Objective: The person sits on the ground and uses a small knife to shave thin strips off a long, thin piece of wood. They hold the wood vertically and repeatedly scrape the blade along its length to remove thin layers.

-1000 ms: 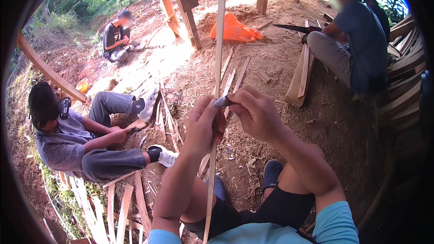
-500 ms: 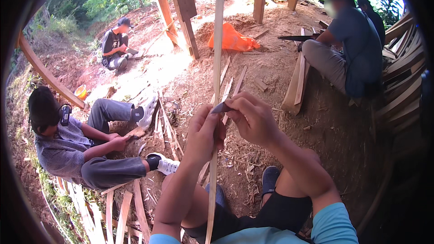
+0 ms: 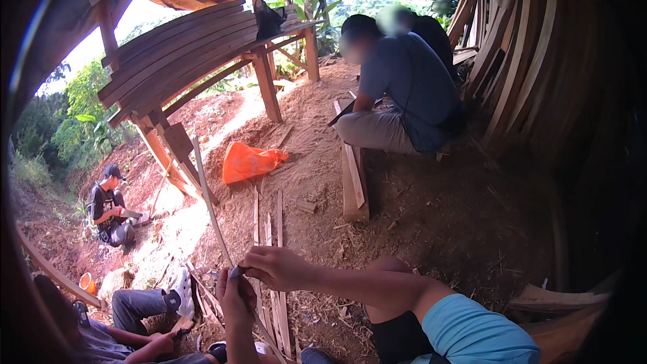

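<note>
A long, thin pale wooden strip rises at a slant in front of me, its upper end leaning left. My left hand is closed around its lower part. My right hand, beside it, pinches a small grey, pointed piece that lies against the strip by my left thumb. Whether this piece is a blade I cannot tell. The strip's bottom end runs down past my left hand toward the lower edge.
Several wooden strips lie on the dirt beyond my hands. A co-worker sits near a plank; others sit at left. An orange sheet lies beneath a timber rack. Tall boards lean at right.
My view has swung right and up, so both hands appear lower and farther left. The strip leans more to the left. Both hands keep their grips close together.
</note>
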Tool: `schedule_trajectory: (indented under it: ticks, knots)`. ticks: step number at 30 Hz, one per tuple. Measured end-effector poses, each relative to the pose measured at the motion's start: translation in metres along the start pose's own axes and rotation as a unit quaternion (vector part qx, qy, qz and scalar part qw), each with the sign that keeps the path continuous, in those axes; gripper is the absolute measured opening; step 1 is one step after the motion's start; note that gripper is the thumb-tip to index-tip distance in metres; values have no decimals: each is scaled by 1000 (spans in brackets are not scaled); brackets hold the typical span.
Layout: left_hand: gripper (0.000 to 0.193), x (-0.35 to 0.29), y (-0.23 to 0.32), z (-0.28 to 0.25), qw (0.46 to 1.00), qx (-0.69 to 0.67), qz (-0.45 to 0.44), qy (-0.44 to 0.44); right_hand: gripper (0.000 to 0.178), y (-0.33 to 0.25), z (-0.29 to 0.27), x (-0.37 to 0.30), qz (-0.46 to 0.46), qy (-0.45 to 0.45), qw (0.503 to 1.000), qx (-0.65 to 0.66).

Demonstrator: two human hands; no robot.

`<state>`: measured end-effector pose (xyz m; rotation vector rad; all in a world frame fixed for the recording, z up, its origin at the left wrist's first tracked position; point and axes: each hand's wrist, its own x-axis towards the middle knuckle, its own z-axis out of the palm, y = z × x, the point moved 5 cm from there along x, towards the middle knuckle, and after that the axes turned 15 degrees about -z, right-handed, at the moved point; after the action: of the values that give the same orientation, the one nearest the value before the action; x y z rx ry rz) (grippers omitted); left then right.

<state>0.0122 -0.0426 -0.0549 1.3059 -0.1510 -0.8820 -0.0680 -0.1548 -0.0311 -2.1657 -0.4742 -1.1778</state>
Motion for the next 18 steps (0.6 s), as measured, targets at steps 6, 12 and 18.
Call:
schedule_trajectory:
  ticks: [6,12,18]
  knots:
    - [7,1,-18,20,999,-29,-21,-34,15,2,-21,-19,90,60,994,-20]
    - [6,-13,-10,24,999,-13,-13,-29,15,-18,-28,-21,36,2,999,-21]
    - [24,-25,-10,35,997,38,3,-72,12,-22,-43,-13,62,68,995,-32]
